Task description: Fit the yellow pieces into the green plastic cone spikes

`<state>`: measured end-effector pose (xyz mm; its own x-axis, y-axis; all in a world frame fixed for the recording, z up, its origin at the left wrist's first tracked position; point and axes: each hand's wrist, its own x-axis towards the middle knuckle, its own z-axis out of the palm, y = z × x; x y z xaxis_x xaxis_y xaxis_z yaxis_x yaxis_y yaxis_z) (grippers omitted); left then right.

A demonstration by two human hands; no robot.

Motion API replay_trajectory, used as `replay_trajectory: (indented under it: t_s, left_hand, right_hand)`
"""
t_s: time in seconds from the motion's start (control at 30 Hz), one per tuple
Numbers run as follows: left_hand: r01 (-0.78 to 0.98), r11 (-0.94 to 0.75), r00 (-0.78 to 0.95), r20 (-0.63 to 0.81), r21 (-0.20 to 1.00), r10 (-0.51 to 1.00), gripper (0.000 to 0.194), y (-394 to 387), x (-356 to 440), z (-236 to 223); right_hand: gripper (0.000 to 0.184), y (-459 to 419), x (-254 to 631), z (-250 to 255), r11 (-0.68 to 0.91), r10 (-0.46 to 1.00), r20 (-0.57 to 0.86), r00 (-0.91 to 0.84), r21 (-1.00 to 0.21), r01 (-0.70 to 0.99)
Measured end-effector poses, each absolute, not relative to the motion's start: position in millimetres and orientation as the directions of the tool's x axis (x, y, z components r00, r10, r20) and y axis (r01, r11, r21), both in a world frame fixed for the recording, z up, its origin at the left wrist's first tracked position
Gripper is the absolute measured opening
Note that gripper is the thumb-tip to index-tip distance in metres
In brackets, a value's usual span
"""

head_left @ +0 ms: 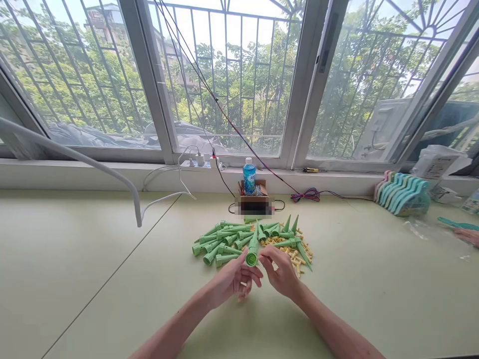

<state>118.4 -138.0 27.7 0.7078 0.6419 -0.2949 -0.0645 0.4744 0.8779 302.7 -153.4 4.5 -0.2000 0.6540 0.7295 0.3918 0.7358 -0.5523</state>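
Observation:
My left hand (239,279) is closed around a green plastic watering spike (253,245), its round open end turned toward me and its tip pointing away. Close beside that open end, my right hand (279,269) has its thumb and fingertips pinched together. Whatever sits in that pinch, if anything, is too small to make out. Behind my hands lies a heap of similar green spikes (224,239), most on their sides. Small yellow plastic pieces (297,259) are scattered at the heap's right side, some under the spikes.
A blue bottle (249,177) stands in a small cardboard box (264,188) behind the heap. A coiled cable (306,195) and pastel hangers (404,194) are farther right. Another person's hand (467,236) shows at the right edge. A white curved tube (123,182) reaches over the table's left.

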Motion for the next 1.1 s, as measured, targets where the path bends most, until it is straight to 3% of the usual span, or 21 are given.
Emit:
replay_trajectory:
  t_s: [0.3, 0.5, 0.77, 1.1]
  left_hand:
    - [-0.128, 0.350, 0.718, -0.157, 0.928, 0.679, 0.047, -138.1, 116.2, 30.9]
    - [0.066, -0.022, 0.630, -0.025, 0.998, 0.776, 0.036, -141.6, 117.9, 33.7]
    - [0.242, -0.419, 0.482, 0.267, 0.875, 0.835, 0.029, -143.0, 120.4, 23.6]
    - [0.244, -0.440, 0.420, 0.315, 0.864, 0.851, 0.027, -146.6, 122.4, 26.1]
  right_hand:
    - [0.016, -153.1, 303.6, 4.1, 0.728, 0.666, 0.716, -0.208, -0.564, 0.388]
    - [0.017, -150.4, 304.4, 2.8, 0.718, 0.669, 0.717, -0.198, -0.555, 0.420]
    - [0.021, -150.2, 303.5, 2.0, 0.686, 0.693, 0.699, -0.177, -0.561, 0.463]
    - [0.022, -150.9, 301.7, 0.7, 0.658, 0.714, 0.686, -0.141, -0.588, 0.471]
